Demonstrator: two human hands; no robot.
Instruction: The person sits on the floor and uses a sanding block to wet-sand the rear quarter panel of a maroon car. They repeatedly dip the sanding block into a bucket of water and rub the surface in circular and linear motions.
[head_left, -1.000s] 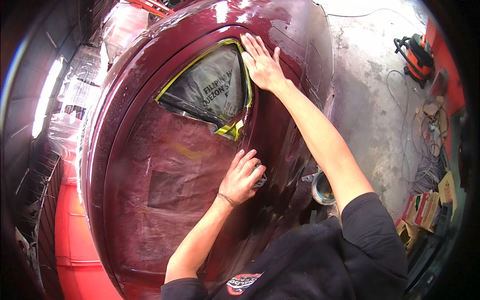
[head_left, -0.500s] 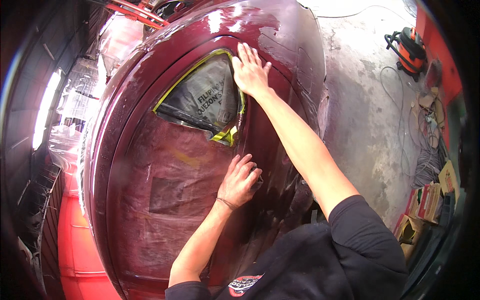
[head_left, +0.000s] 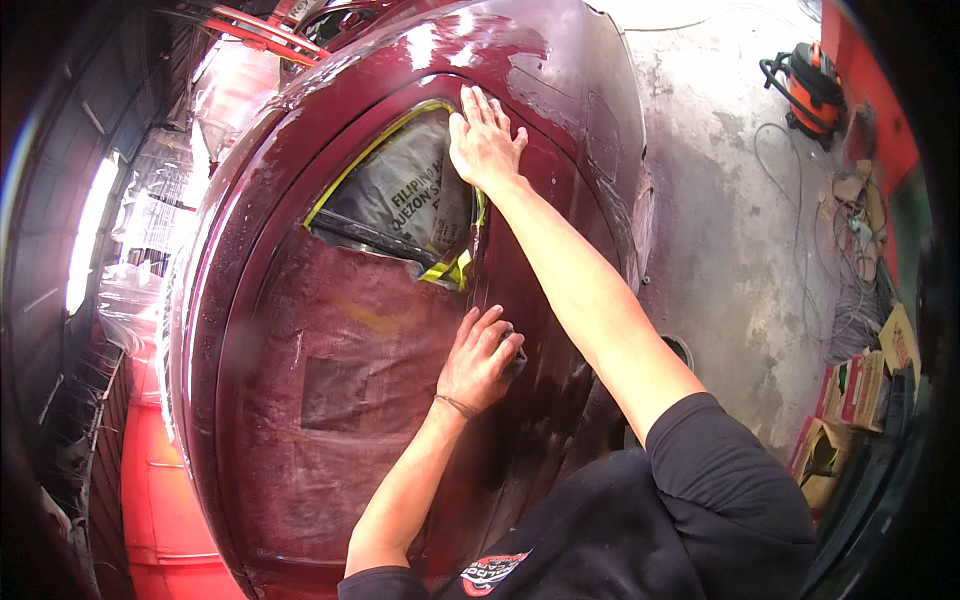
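My right hand (head_left: pixel 487 145) lies flat on a maroon car body (head_left: pixel 545 190), its fingers stretched out and nearly together. It rests along the edge of a small side window covered with printed paper (head_left: pixel 410 190) and bordered by yellow masking tape (head_left: pixel 375 145). Whether anything lies under that palm is hidden. Nearer to me, my left hand (head_left: pixel 474 360) presses on the body with bent fingers round a small dark thing (head_left: pixel 514 362), mostly hidden by the hand. Left of it, a wrinkled, see-through sheet (head_left: pixel 340 400) covers a wide area of the car.
An orange and black shop vacuum (head_left: pixel 812 95) stands on the concrete floor (head_left: pixel 715 200) at the far right. Cables (head_left: pixel 850 310) and cardboard boxes (head_left: pixel 840 410) lie along the right wall. A red panel (head_left: pixel 170 500) is at lower left, below clear plastic sheeting (head_left: pixel 130 290).
My right hand has slid slightly left, over the taped window edge. My left hand stays in nearly the same place. The view has shifted a little.
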